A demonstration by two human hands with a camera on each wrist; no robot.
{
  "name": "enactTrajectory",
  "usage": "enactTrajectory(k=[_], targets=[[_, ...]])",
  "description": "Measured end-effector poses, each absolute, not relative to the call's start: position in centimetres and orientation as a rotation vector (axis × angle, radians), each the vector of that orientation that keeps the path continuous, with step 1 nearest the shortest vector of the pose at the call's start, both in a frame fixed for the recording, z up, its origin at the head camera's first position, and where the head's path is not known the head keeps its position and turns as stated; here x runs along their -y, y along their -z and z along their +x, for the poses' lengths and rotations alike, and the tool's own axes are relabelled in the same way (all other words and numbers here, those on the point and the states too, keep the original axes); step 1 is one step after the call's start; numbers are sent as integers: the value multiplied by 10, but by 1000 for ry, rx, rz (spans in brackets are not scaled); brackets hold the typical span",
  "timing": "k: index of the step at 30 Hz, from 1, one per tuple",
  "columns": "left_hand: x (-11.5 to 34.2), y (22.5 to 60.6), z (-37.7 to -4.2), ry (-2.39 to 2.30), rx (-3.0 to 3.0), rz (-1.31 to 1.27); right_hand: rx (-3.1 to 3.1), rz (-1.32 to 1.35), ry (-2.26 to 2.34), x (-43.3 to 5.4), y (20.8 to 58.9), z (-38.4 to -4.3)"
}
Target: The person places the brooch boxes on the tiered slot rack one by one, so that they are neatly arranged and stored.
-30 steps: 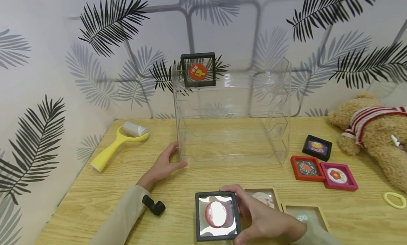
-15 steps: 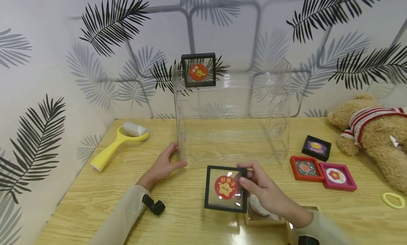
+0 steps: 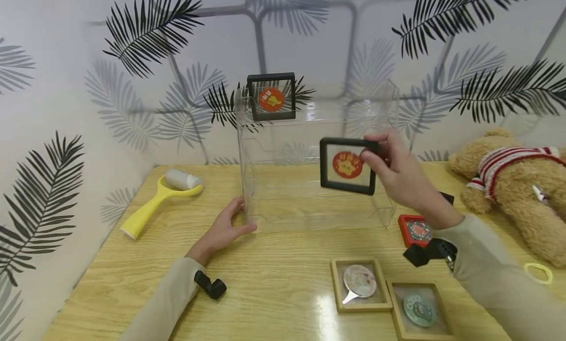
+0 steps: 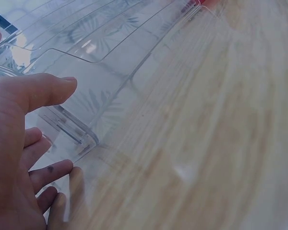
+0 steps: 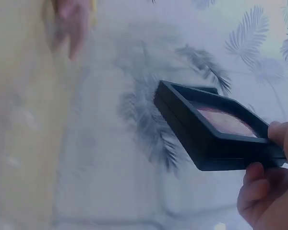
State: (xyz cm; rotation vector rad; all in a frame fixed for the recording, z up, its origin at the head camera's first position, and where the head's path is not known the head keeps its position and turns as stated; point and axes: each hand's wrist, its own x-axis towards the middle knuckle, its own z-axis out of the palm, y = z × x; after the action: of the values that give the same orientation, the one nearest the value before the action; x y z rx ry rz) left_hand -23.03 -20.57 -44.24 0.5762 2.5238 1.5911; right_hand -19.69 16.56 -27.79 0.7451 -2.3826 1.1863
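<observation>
My right hand [image 3: 400, 171] pinches a black square display frame [image 3: 324, 166] by its right side and upper right corner. The frame holds a red round badge with a yellow star and is raised in front of the clear plastic rack [image 3: 289, 223]. In the right wrist view the same black frame [image 5: 182, 129] is tilted between thumb and fingers. At the rack's lower left corner, my left hand [image 3: 221, 235] rests with its thumb stretched forward and fingers beside the side panel. In the left wrist view, the fingers [image 4: 53, 175] lie close by the rack's edge [image 4: 91, 139].
Another black frame [image 3: 271, 117] with an orange badge stands in the rack's top left. Two wood-coloured frames [image 3: 362, 309] lie at the front. A red frame [image 3: 403, 230] is partly behind my right arm. A yellow lint roller [image 3: 148, 213], teddy bear [image 3: 522, 193] and yellow ring [image 3: 546, 272] lie around.
My right hand has lifted the black frame from low over the wood-coloured frames up and right, and turned its front outward, to before the rack. The left hand has stayed in place.
</observation>
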Motion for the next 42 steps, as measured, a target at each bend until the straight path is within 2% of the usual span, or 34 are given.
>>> enactTrajectory(k=[9,16,21,29,33,39,42], targets=[[206,443,-231,-1602,-2511,590,2243,481,-1080,-179,212,-251],[207,441,-232,-1602,-2510,590,2364,366,-884,-175,186,-283],[207,440,-233,-1599,-2505,592,2386,443,-745,-169,187,-301],[208,440,-231,-1588,-2507,594,2341,589,-639,-165,208,-317],[207,440,-232,-1592,-2500,600,2310,606,-627,-169,213,-318],[207,441,-233,-1590,-2511,589,2316,537,-622,-173,215,-303],[207,442,-232,-1591,-2518,580,2231,588,-605,-177,220,-294]])
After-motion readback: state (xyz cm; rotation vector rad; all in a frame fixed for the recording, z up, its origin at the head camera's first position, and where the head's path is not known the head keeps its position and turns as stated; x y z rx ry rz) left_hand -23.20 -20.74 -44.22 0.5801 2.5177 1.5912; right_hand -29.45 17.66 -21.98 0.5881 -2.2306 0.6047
